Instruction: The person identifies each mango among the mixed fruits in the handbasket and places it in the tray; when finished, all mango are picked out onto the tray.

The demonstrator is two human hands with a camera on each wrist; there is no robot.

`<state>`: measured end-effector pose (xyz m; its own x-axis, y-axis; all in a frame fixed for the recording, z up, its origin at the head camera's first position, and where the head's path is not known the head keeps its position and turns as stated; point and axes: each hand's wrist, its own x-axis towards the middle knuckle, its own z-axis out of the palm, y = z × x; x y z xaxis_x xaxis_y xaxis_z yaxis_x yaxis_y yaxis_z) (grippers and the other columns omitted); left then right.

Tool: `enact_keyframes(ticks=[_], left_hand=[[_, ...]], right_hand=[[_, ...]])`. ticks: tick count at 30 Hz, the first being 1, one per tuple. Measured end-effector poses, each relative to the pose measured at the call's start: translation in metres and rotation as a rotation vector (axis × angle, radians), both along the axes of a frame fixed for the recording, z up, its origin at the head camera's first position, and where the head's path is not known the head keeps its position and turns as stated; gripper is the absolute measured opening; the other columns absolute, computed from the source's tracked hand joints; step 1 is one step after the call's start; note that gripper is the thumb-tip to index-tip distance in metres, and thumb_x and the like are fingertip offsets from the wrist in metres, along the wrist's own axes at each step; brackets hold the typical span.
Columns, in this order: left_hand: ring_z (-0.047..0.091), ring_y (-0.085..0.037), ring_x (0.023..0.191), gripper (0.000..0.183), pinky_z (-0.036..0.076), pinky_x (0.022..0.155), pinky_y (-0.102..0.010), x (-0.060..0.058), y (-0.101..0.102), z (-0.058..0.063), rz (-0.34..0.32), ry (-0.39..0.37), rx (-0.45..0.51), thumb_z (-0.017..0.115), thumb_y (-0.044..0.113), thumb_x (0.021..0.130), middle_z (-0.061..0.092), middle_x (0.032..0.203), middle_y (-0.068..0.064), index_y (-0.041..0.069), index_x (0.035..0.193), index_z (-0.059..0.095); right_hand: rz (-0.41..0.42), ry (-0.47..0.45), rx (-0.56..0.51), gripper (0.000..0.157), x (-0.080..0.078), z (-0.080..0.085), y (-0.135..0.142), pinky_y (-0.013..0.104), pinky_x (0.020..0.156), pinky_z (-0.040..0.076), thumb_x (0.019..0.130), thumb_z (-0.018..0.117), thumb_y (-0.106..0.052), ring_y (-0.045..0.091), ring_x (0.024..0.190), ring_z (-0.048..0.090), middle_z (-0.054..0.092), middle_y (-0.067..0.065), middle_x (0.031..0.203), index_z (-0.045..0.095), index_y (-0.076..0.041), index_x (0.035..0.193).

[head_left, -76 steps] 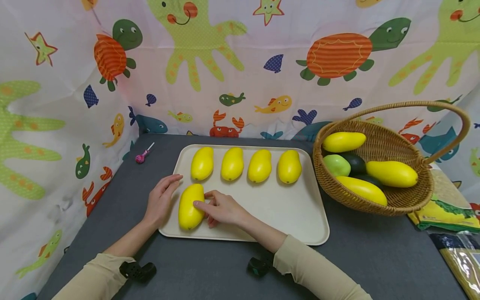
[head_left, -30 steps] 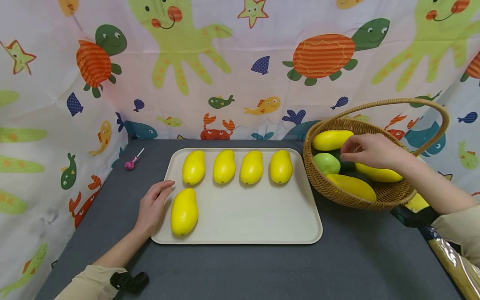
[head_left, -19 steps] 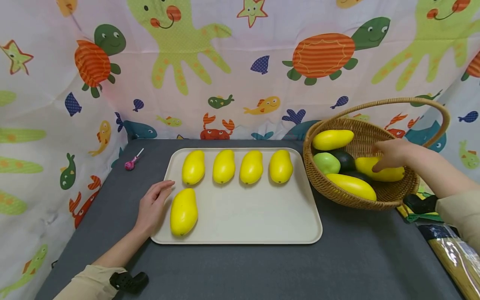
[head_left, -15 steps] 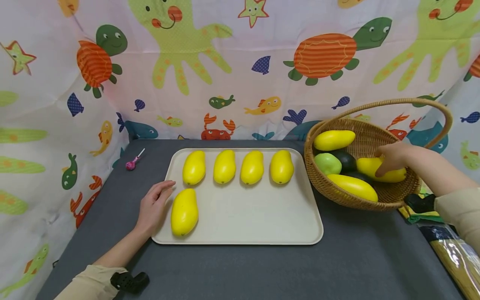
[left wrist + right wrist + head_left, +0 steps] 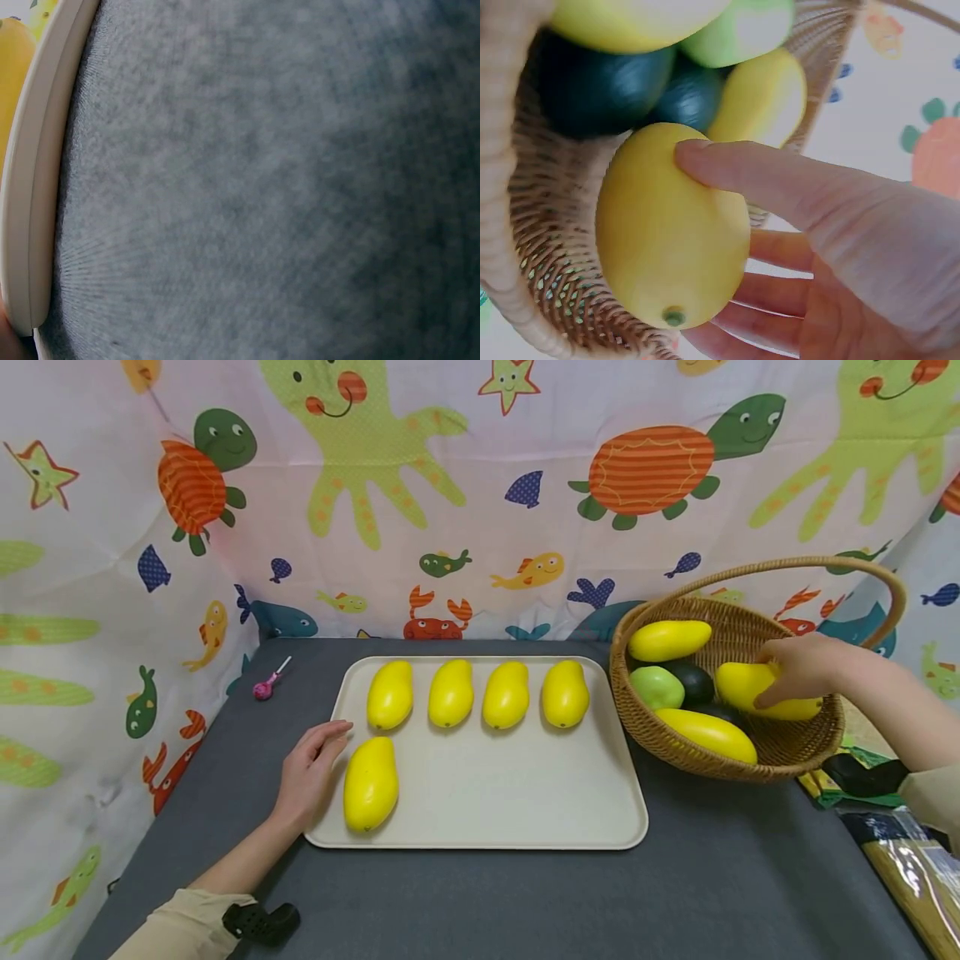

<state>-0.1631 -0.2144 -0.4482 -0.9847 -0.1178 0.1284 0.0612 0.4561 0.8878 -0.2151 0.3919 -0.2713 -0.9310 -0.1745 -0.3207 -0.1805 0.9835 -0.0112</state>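
My right hand reaches into the wicker basket and grips a yellow mango, thumb on its near side and fingers behind. In the right wrist view, the thumb presses on this mango and the fingers curl around its far side. My left hand rests at the left rim of the cream tray, its fingers relaxed and holding nothing. Beside it on the tray lies one yellow mango. Several more mangoes form a row along the tray's back.
The wicker basket with a tall handle also holds two more mangoes, a green apple and dark avocados. A lollipop lies at the back left. Packaged goods lie at the right edge. A printed curtain stands behind.
My right hand left the mango at the tray's front left, moved over to the basket and took hold of a mango there, shifting it slightly right. My left hand stays at the tray's rim.
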Motion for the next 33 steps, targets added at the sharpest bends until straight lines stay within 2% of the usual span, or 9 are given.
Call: enact_keyframes(ticks=[4, 7, 14, 16, 22, 24, 29, 31, 33], left_hand=[[0.049, -0.017, 0.122, 0.036, 0.034, 0.096, -0.014, 0.001, -0.001, 0.0, 0.001, 0.006, 0.0, 0.053, 0.032, 0.1, 0.056, 0.133, -0.004, 0.011, 0.127, 0.064], [0.048, -0.018, 0.123, 0.035, 0.034, 0.096, -0.014, 0.001, -0.002, 0.0, 0.002, 0.006, -0.001, 0.053, 0.031, 0.1, 0.056, 0.133, -0.004, 0.011, 0.127, 0.064], [0.047, -0.019, 0.124, 0.034, 0.033, 0.1, -0.015, 0.001, -0.004, 0.0, -0.001, 0.006, -0.009, 0.056, 0.029, 0.099, 0.056, 0.133, -0.005, 0.011, 0.127, 0.064], [0.047, -0.019, 0.125, 0.034, 0.033, 0.102, -0.019, 0.0, -0.005, 0.0, -0.001, 0.006, -0.014, 0.056, 0.028, 0.099, 0.056, 0.133, -0.005, 0.011, 0.127, 0.064], [0.047, -0.019, 0.125, 0.032, 0.034, 0.109, -0.038, -0.002, -0.006, -0.002, -0.002, 0.019, -0.026, 0.058, 0.024, 0.098, 0.056, 0.133, -0.006, 0.008, 0.126, 0.064], [0.048, -0.02, 0.125, 0.032, 0.034, 0.109, -0.04, -0.002, -0.006, -0.002, -0.005, 0.028, -0.026, 0.058, 0.022, 0.098, 0.056, 0.132, -0.006, 0.008, 0.125, 0.065], [0.048, -0.019, 0.125, 0.03, 0.034, 0.107, -0.027, -0.004, -0.005, -0.004, -0.006, 0.042, -0.026, 0.06, 0.021, 0.097, 0.057, 0.131, -0.005, 0.008, 0.124, 0.065], [0.049, -0.019, 0.125, 0.031, 0.033, 0.104, -0.02, -0.004, -0.005, -0.004, -0.007, 0.043, -0.025, 0.06, 0.021, 0.097, 0.057, 0.131, -0.005, 0.008, 0.124, 0.065], [0.049, -0.019, 0.124, 0.031, 0.034, 0.104, -0.02, -0.004, -0.004, -0.004, -0.008, 0.04, -0.024, 0.06, 0.021, 0.097, 0.057, 0.131, -0.005, 0.008, 0.124, 0.065]], right_hand=[[0.001, 0.063, -0.056, 0.074, 0.01, 0.01, -0.01, 0.048, 0.068, 0.048, 0.077, 0.079, -0.044, 0.034, 0.082, 0.054, 0.062, 0.022, 0.099, 0.055, 0.011, 0.12], [-0.014, 0.086, -0.133, 0.076, 0.019, 0.013, -0.022, 0.047, 0.068, 0.048, 0.08, 0.075, -0.05, 0.032, 0.084, 0.054, 0.062, 0.023, 0.107, 0.054, 0.006, 0.127], [-0.064, 0.059, -0.406, 0.076, 0.044, 0.012, -0.059, 0.058, 0.083, 0.045, 0.085, 0.071, -0.05, 0.04, 0.112, 0.052, 0.051, 0.025, 0.134, 0.044, -0.004, 0.14], [-0.065, 0.033, -0.474, 0.076, 0.05, 0.01, -0.069, 0.059, 0.085, 0.044, 0.086, 0.07, -0.046, 0.041, 0.116, 0.049, 0.049, 0.025, 0.136, 0.041, -0.004, 0.143], [-0.062, -0.038, -0.64, 0.073, 0.061, 0.003, -0.1, 0.041, 0.082, 0.046, 0.088, 0.07, -0.038, 0.033, 0.112, 0.053, 0.053, 0.016, 0.131, 0.037, -0.007, 0.145], [-0.057, -0.065, -0.709, 0.073, 0.064, -0.001, -0.111, 0.042, 0.084, 0.047, 0.088, 0.07, -0.035, 0.032, 0.114, 0.052, 0.052, 0.015, 0.132, 0.036, -0.007, 0.146], [-0.052, -0.16, -0.886, 0.077, 0.068, -0.014, -0.141, 0.053, 0.095, 0.044, 0.087, 0.072, -0.031, 0.034, 0.12, 0.048, 0.047, 0.016, 0.136, 0.031, -0.004, 0.147], [-0.053, -0.198, -0.932, 0.078, 0.068, -0.022, -0.153, 0.051, 0.096, 0.043, 0.087, 0.072, -0.031, 0.032, 0.118, 0.05, 0.049, 0.014, 0.133, 0.031, -0.004, 0.147], [-0.057, -0.226, -0.957, 0.08, 0.068, -0.029, -0.164, 0.05, 0.097, 0.043, 0.086, 0.073, -0.033, 0.031, 0.117, 0.051, 0.05, 0.015, 0.132, 0.03, -0.004, 0.147]])
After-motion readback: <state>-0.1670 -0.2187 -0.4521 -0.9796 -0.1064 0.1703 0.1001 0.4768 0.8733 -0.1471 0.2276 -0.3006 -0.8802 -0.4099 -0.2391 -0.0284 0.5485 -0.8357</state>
